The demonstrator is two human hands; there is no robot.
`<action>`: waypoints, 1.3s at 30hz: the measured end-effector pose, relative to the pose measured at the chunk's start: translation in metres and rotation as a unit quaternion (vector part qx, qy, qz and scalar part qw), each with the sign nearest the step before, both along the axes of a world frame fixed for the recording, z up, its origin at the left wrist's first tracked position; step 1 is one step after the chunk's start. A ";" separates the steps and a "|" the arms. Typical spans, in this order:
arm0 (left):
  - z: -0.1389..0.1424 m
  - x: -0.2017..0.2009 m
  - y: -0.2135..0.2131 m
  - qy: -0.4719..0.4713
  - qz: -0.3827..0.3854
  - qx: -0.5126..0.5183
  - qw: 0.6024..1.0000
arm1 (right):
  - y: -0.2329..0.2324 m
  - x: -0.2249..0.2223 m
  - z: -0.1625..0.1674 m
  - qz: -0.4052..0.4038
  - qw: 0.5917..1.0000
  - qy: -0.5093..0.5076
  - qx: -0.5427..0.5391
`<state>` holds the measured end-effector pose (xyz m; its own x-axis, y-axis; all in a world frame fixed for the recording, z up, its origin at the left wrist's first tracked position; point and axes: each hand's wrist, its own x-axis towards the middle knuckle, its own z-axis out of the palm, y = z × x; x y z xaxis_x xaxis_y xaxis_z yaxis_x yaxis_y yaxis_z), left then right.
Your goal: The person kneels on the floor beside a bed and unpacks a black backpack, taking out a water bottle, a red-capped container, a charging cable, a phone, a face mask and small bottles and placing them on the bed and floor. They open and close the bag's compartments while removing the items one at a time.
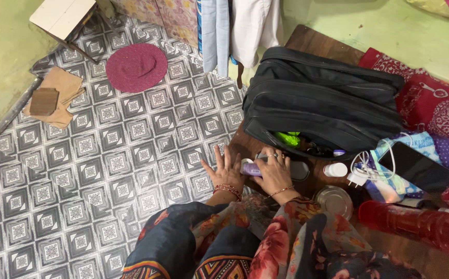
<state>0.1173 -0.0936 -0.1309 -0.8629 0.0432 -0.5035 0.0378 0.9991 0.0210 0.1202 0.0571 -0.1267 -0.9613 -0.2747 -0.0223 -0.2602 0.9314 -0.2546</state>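
Observation:
My right hand (275, 172) is closed around a small purple tube (251, 168) with a white cap, lying on its side on the brown wooden table (312, 42). My left hand (224, 169) rests flat beside it at the table's left edge, fingers spread, touching the tube's cap end. A dark oval case (300, 170) lies just right of my right hand. Directly behind both hands sits a large black bag (322, 106) with its front pocket unzipped, something bright green (288, 138) showing inside.
Right of the hands lie a white bottle cap (335, 169), a white charger with cable (360, 173), a black phone (416, 166) on patterned cloth, a round metal lid (334, 200) and a red plastic bottle (415, 223). Patterned floor tiles (105, 155) spread left, with a maroon round mat (136, 67).

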 end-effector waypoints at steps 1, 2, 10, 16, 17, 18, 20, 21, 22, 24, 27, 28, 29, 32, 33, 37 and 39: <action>0.001 0.000 0.000 -0.006 0.000 -0.003 1.000 | -0.001 -0.001 0.000 -0.003 1.000 -0.005 -0.002; 0.002 0.000 0.000 -0.012 -0.001 -0.004 1.000 | -0.001 -0.001 0.000 -0.006 1.000 -0.011 -0.003; 0.004 -0.004 -0.001 -0.035 0.001 -0.026 0.999 | -0.018 -0.006 0.000 -0.026 1.000 0.000 0.015; -0.003 0.000 -0.001 -0.018 0.019 -0.005 1.000 | -0.013 0.000 0.000 -0.029 0.999 -0.012 0.010; -0.004 0.000 -0.001 -0.010 0.020 -0.004 1.000 | -0.011 0.000 0.000 -0.032 0.999 -0.009 0.006; -0.005 0.001 0.000 -0.001 0.020 -0.003 1.000 | -0.010 0.000 -0.001 -0.030 0.999 -0.008 0.007; -0.009 0.003 0.003 0.005 0.012 -0.018 1.000 | -0.006 0.001 -0.002 -0.028 1.000 -0.006 0.008; -0.009 0.002 0.004 0.009 0.008 -0.026 1.000 | -0.004 0.001 -0.002 -0.027 1.000 -0.002 0.002; -0.010 0.003 0.004 0.016 0.007 -0.023 1.000 | -0.002 0.002 -0.002 -0.026 1.000 0.003 -0.004; -0.008 0.004 0.003 0.030 0.005 -0.016 0.999 | 0.002 0.006 0.000 -0.022 1.000 0.012 -0.011; 0.000 0.005 0.001 0.015 0.026 0.050 0.998 | 0.013 0.011 0.008 -0.021 0.999 0.034 -0.001; 0.002 0.003 0.003 0.029 0.029 0.060 0.997 | 0.016 0.013 0.010 -0.023 0.999 0.046 0.011; 0.005 0.002 0.005 0.043 0.032 0.071 0.996 | 0.020 0.014 0.013 -0.025 0.998 0.059 0.023; 0.012 0.000 0.015 0.071 0.016 0.085 0.994 | 0.034 0.016 0.022 -0.039 0.996 0.078 0.031; 0.014 -0.001 0.019 0.078 0.005 0.086 0.993 | 0.038 0.017 0.024 -0.040 0.995 0.088 0.033; 0.019 -0.002 0.041 0.116 -0.013 0.107 0.987 | 0.058 0.020 0.032 -0.055 0.990 0.122 0.052; 0.020 -0.002 0.050 0.148 -0.030 0.135 0.979 | 0.069 0.020 0.035 -0.071 0.985 0.143 0.064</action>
